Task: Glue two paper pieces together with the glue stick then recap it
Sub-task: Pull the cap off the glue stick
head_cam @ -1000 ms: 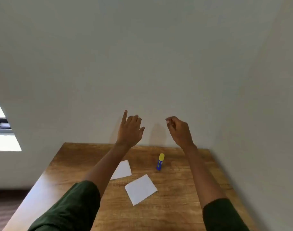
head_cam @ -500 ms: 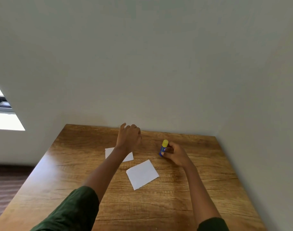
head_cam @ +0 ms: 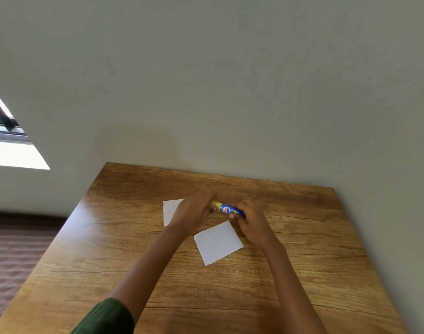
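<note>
Two square white papers [head_cam: 218,242]; grained wood [head_cam: 302,273]

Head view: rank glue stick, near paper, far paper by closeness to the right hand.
1. glue stick: gripped in the right hand.
2. near paper: just left of it, toward the camera.
3. far paper: farther left, partly under the left hand.

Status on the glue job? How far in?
Done: glue stick is off the table. In hand: right hand grips the blue body, left hand is on the yellow cap, still on. Left: both paper pieces lie apart, unglued; recapping.
</note>
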The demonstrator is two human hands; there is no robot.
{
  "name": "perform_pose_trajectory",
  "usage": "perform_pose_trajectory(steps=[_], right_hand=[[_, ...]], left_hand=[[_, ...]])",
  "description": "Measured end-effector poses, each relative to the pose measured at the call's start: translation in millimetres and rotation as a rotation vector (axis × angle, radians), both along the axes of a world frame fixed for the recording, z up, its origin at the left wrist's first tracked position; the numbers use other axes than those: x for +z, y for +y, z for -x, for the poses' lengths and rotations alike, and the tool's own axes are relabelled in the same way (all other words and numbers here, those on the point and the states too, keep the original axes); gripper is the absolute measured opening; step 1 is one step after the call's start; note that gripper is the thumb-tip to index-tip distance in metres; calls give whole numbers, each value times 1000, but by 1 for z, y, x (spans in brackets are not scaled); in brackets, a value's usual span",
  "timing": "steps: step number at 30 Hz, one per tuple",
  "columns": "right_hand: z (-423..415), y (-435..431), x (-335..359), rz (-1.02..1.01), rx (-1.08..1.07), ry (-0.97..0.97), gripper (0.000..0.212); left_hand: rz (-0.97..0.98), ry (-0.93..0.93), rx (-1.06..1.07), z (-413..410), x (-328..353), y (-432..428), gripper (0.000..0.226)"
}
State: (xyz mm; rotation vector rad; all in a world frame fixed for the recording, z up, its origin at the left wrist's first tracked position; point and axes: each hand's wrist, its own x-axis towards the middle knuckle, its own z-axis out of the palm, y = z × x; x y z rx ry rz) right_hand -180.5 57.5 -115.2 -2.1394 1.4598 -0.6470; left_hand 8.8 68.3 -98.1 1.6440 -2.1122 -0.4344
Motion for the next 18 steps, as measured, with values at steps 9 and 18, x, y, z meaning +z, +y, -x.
perform_pose_trajectory(steps=[9, 18], right_hand=[[-17, 10, -3, -55, 42, -82, 26], [-19, 16, -2, -60, 33, -60, 34]], left_hand=[[-24, 35, 38, -17, -5, 18, 27], [6, 83, 56, -19, -8, 27, 27]])
